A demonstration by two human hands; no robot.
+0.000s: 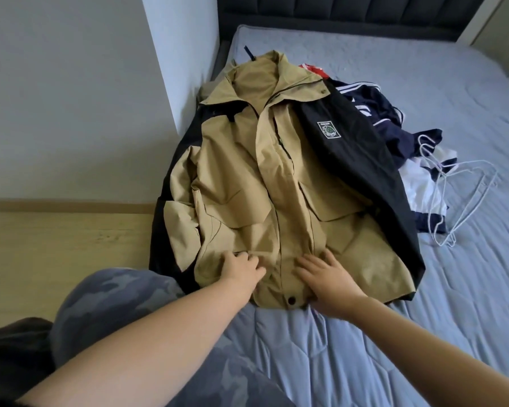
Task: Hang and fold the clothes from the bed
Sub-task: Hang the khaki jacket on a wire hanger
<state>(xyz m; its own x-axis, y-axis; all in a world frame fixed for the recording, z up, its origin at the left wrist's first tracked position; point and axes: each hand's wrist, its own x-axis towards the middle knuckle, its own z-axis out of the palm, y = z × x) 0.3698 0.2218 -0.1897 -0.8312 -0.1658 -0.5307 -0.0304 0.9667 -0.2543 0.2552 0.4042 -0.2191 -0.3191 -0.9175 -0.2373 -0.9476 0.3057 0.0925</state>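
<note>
A tan and black jacket [276,177] lies spread face up on the blue bed [467,289], collar toward the headboard. My left hand [241,268] rests on its lower front left of the zip, fingers bent into the fabric. My right hand [326,277] lies flat on the hem right of the zip, fingers spread. Behind the jacket's right sleeve sits a pile of navy and white clothes [394,124] with a red piece [315,70] at the back. White wire hangers [459,189] lie on the bed beside the pile.
A white wall corner [182,69] stands at the jacket's left side. Wooden floor [56,245] runs left of the bed. A dark padded headboard [335,13] closes the far end. My knee in camouflage trousers [109,298] is at the bed's near left edge.
</note>
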